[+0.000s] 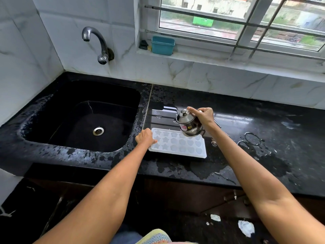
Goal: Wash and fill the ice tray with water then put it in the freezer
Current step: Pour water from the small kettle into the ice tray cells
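With the white ice tray (177,144) lying flat on the wet black counter (246,120) just right of the sink (82,117), its left end is steadied by the left hand (145,138), fingers curled at the rim, while the lidded steel pot (189,124), gripped by the right hand (204,117), is best tilted slowly over the tray's far right cells so that none is overfilled.

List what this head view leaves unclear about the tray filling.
- Water level in the ice tray: cells are translucent white, too faint to tell filled from empty.
- Spout of the steel kettle: faces away, hidden by its body; no stream is visible.
- Tray's far right corner: covered by the kettle.
- Left hand fingertips: hidden under the knuckles at the tray's edge.
- Right hand: the kettle's handle is hidden under it.
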